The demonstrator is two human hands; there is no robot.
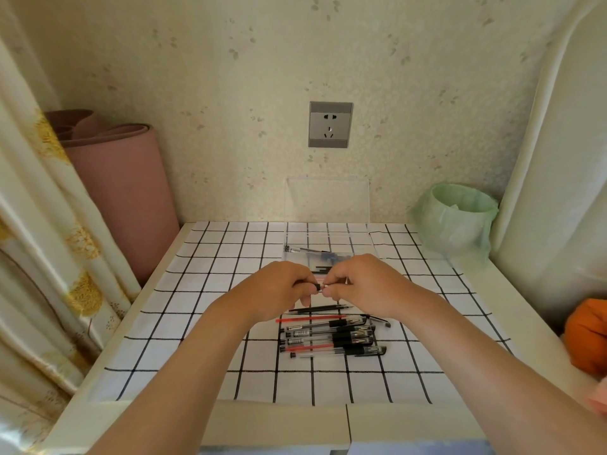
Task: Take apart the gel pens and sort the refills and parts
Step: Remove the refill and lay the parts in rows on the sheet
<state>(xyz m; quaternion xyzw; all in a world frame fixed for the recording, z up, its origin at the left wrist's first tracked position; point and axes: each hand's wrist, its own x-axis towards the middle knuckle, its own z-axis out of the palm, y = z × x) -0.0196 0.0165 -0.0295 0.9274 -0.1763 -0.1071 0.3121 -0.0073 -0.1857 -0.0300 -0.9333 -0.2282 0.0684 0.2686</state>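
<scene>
Wall socket (330,124), lined bin (456,218).

White table (262,418) carries a grid cloth (197,323), with pens (328,336) and clear box (331,236).

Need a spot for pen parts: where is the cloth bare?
Bare: the left side of the checked cloth, between the pink roll and the left hand; also the near strip in front of the pen pile. Crowded: the middle, from the clear box past the right hand to the pile.
</scene>
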